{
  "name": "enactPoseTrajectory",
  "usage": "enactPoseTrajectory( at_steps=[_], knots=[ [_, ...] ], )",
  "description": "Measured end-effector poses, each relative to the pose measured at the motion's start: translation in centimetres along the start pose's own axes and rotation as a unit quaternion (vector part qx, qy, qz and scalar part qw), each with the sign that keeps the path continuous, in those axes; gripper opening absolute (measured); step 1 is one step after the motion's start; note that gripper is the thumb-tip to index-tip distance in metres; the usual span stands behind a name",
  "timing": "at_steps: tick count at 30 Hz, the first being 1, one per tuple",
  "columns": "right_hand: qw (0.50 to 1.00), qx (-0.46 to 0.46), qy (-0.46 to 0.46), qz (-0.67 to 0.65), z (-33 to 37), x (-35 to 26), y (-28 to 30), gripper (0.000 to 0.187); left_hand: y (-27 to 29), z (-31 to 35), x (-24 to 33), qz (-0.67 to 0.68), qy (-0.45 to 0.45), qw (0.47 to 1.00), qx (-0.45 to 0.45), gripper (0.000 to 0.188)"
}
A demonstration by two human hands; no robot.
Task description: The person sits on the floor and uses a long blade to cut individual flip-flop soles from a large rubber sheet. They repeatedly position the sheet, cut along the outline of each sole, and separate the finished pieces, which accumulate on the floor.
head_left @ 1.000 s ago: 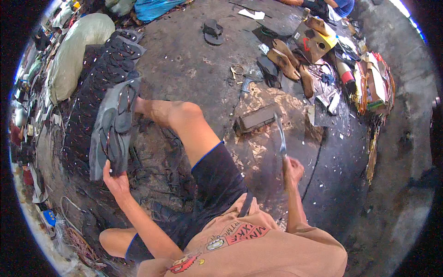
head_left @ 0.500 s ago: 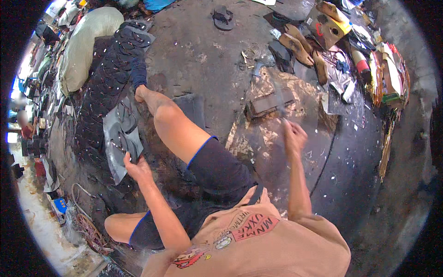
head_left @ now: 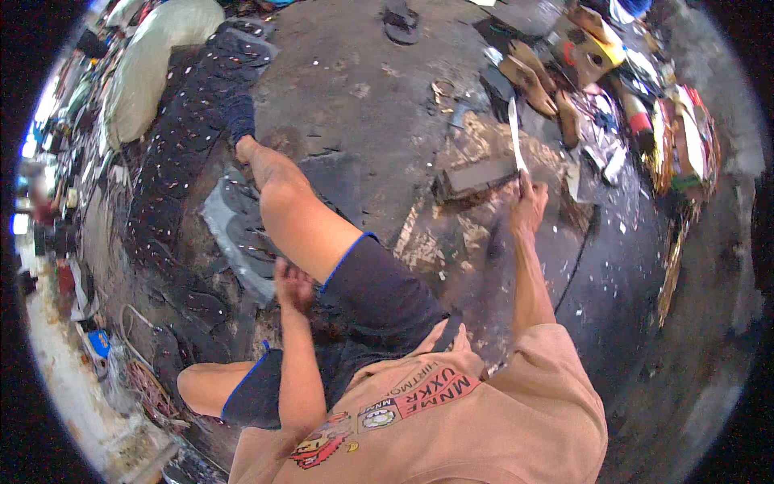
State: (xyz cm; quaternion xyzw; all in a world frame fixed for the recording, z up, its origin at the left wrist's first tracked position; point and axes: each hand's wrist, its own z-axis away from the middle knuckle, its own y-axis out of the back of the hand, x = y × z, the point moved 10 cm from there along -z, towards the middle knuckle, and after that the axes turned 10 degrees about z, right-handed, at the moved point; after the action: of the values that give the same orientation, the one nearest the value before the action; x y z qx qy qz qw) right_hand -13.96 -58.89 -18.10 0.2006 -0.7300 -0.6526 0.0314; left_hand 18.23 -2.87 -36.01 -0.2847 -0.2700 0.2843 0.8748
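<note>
My right hand [head_left: 528, 206] is closed around the handle of a knife [head_left: 514, 133]. Its long pale blade points away from me, over a worn board on the floor and beside a dark rectangular block [head_left: 480, 177]. On the other side, my left hand [head_left: 295, 288] hovers by my bent knee, fingers loosely apart and slightly blurred, with nothing visible in them. Next to it lies a grey sheet [head_left: 222, 218] carrying dark sandal-shaped pieces with straps, partly hidden behind my leg. A flat dark sheet [head_left: 334, 185] rests past my shin.
A long dark pile of strapped sandals [head_left: 173, 177] runs along the left, beside a pale stuffed sack [head_left: 153, 73]. Wooden shoe lasts [head_left: 528, 81], a cardboard box [head_left: 588, 56] and scraps crowd the far right. One black sandal [head_left: 401, 24] lies at the far middle.
My left hand has moved right, from the sheet's outer edge toward my knee, and the grey sheet has shifted right. The knife, blurred before, now shows clearly, held farther forward.
</note>
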Motion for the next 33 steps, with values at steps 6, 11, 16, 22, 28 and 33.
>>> enactPoseTrajectory(
  at_steps=[6,11,16,22,28,33],
  knots=[
    [0.973,-0.230,0.034,-0.013,14.8,-1.9,-2.1,0.049,1.2,6.4,-10.4,-0.152,0.017,0.987,0.053,0.059],
    [0.999,-0.008,0.013,-0.030,4.0,-2.2,0.6,0.054,0.4,3.7,-11.0,-0.187,-0.001,0.982,0.028,0.056],
    [0.987,-0.121,0.077,-0.068,16.8,0.2,-4.6,0.048,1.1,2.2,-11.6,-0.202,-0.006,0.979,0.024,0.053],
    [0.801,-0.264,-0.154,-0.515,10.2,-5.3,-1.6,0.041,2.7,1.4,-6.5,-0.220,-0.054,0.974,0.009,0.050],
    [0.919,-0.224,-0.100,-0.309,8.9,-3.7,-6.5,0.033,3.1,0.2,-3.7,-0.094,-0.053,0.993,0.044,0.045],
    [0.917,-0.117,-0.247,-0.291,12.2,10.3,-2.6,0.032,-2.0,3.6,-1.8,-0.065,-0.094,0.984,0.139,0.052]
  ],
)
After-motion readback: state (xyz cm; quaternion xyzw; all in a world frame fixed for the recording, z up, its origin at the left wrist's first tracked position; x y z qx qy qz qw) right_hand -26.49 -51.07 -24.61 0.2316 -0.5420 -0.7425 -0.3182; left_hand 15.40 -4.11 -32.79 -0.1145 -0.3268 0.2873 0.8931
